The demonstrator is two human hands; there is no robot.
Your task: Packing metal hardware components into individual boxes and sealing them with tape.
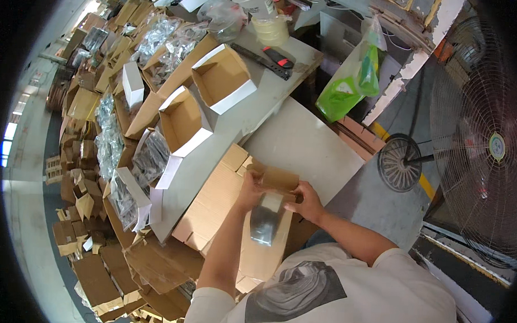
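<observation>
A brown cardboard piece, slightly curved and blurred, spans the space between my two hands. My left hand is closed on its left end, with fingers bent. At the other end my right hand pinches the edge between thumb and fingers. Just below lies a dark item in clear plastic wrap, its details smeared. It rests over a large flattened carton in front of me. Whether the wrapped item touches the cardboard piece I cannot tell.
Two open white boxes with brown insides stand on the grey table. Beyond are a red-and-black cutter, a tub and a green bag. Cartons with plastic-wrapped parts crowd the left. A large fan stands right.
</observation>
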